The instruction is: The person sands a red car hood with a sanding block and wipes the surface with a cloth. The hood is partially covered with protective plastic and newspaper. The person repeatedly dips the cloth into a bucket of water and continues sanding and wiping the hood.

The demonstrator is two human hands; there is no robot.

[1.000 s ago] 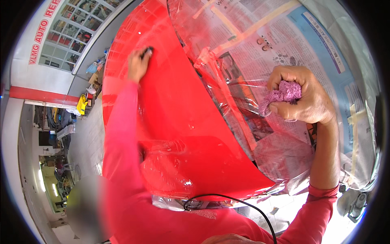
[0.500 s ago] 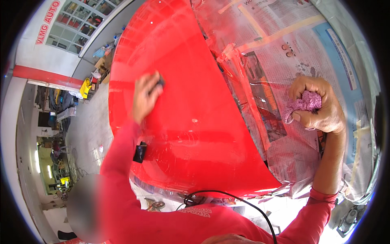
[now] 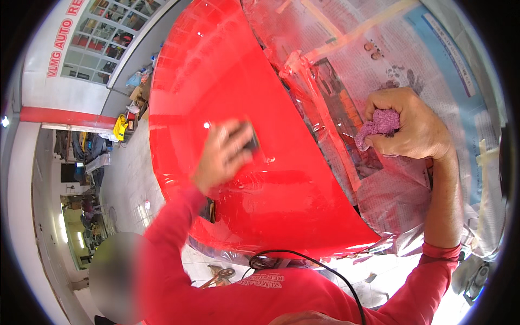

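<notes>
A glossy red car hood with wet-looking smears fills the middle. My left hand, blurred by motion, is closed on a small dark block, which lies against the hood's surface. Bunched in my right hand is a damp-looking purple cloth, held over newspaper masking to the right of the hood. Partly hidden by my left forearm, a small dark object rests near the hood's lower left edge.
Orange-red stained masking tape runs along the gap beside the hood. A black cable loops across my front. Boxes and a yellow bag stand by the far left wall, past the tiled floor.
My left hand and the dark block have slid right and nearer across the hood. The right hand with the cloth has shifted slightly left. The view has shifted a little.
</notes>
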